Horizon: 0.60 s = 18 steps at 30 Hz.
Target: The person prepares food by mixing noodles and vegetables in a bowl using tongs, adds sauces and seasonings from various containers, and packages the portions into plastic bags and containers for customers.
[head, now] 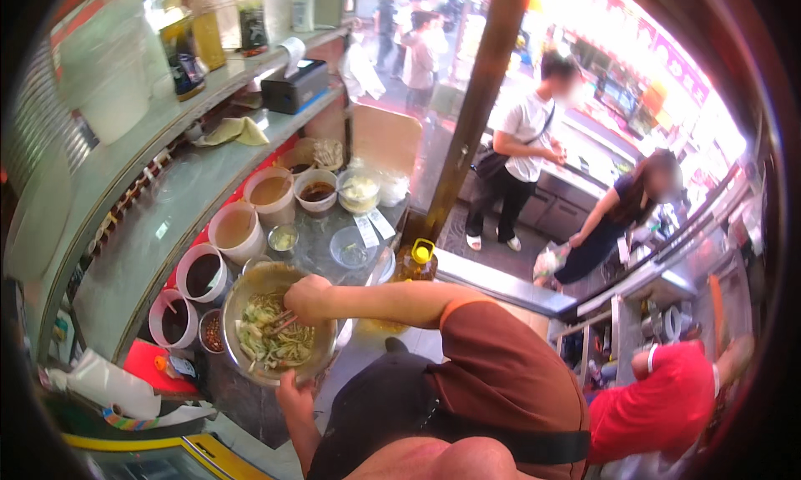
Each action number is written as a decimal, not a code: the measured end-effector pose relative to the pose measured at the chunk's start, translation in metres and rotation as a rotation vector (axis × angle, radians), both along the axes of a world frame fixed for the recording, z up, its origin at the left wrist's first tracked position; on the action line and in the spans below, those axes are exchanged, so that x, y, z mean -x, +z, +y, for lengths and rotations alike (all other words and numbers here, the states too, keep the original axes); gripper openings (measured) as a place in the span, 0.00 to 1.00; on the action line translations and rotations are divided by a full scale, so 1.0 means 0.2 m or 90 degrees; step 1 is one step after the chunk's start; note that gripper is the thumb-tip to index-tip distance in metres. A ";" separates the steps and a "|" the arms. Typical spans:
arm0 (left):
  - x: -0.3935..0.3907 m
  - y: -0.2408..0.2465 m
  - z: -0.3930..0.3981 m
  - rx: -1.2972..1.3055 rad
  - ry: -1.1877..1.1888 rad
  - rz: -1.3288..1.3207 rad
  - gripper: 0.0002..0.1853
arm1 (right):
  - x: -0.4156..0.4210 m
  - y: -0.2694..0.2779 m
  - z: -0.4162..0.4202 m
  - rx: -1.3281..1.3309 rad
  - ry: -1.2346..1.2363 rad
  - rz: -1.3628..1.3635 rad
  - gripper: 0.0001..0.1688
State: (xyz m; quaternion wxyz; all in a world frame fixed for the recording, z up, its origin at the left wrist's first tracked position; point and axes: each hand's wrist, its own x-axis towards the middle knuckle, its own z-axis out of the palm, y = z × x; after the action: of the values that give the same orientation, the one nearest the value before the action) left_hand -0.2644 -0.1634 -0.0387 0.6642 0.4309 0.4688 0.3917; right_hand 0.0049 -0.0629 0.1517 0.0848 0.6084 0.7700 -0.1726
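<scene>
A large metal mixing bowl (327, 348) stands on the dark counter, holding shredded green vegetables mixed with other food (266, 333). My right hand (308, 300) reaches over its far rim, closed on a pair of chopsticks (286, 322) whose ends are in the food. At the near rim, my left hand (295, 389) grips the edge of the bowl. Beside the bowl stand tubs of dark liquid (203, 275) and a small container of chili flakes (211, 331). Beyond it are tubs of brownish liquid (236, 230) and a small metal bowl of chopped garlic (283, 237).
A clear plastic bowl (353, 247) and printed slips (374, 228) lie farther along the counter. An oil jug (418, 264) is by the window post (479, 104). A glass shelf holds a receipt printer (294, 86). A person in red (657, 402) works behind; people stand outside.
</scene>
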 end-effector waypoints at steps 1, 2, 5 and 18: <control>0.02 0.00 -0.02 0.143 0.079 -0.237 0.17 | 0.03 0.03 -0.01 -0.012 0.031 -0.007 0.13; 0.04 -0.01 0.00 0.133 0.114 -0.239 0.17 | 0.03 0.06 -0.04 -0.023 0.059 -0.014 0.13; 0.15 -0.04 -0.03 0.150 0.189 -0.207 0.14 | 0.09 0.21 -0.13 0.022 0.148 -0.055 0.13; 0.27 -0.18 -0.27 0.017 0.092 -0.087 0.10 | 0.11 0.14 -0.13 0.018 0.042 0.002 0.20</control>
State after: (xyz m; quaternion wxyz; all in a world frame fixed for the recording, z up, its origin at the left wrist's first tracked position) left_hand -0.3178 -0.2171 -0.0748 0.6705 0.3592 0.4571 0.4609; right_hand -0.0168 -0.0887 0.1805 0.0978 0.5813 0.7870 -0.1819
